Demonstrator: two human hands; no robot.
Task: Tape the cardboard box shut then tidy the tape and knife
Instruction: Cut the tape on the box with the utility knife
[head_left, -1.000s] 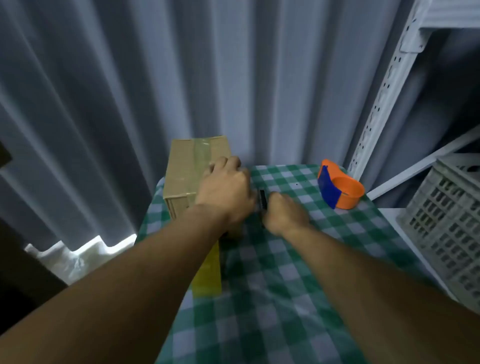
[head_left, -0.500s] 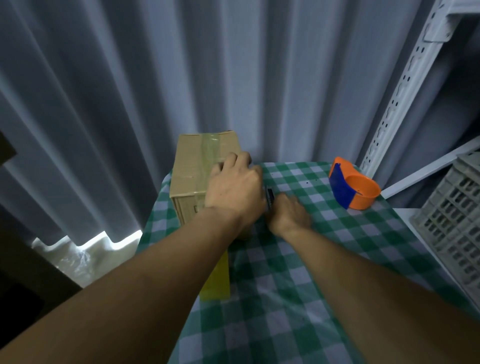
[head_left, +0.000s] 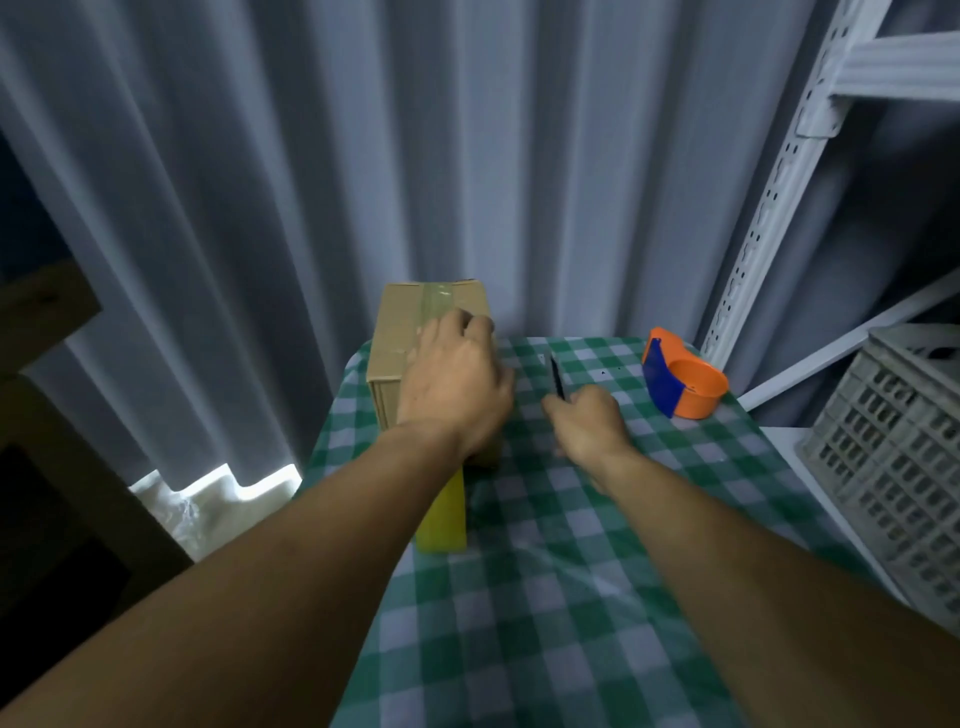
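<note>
A brown cardboard box (head_left: 402, 332) stands at the back left of the table, a strip of clear tape running along its top. My left hand (head_left: 454, 384) lies flat on the box's near right part, pressing on it. A yellowish tape strip (head_left: 444, 514) hangs from the box's front onto the cloth. My right hand (head_left: 584, 426) is closed around a dark knife (head_left: 557, 376), its blade pointing up and away, just right of the box. The orange and blue tape dispenser (head_left: 683, 379) sits at the back right.
The table wears a green and white checked cloth (head_left: 545, 597). A grey slotted crate (head_left: 898, 457) stands to the right, beside a white perforated shelf post (head_left: 779, 176). Grey curtains hang behind. A dark wooden piece (head_left: 47, 332) is at the left.
My right hand has drawn the knife away from the box to the right, so a gap shows between the hands. The view has tilted up slightly.
</note>
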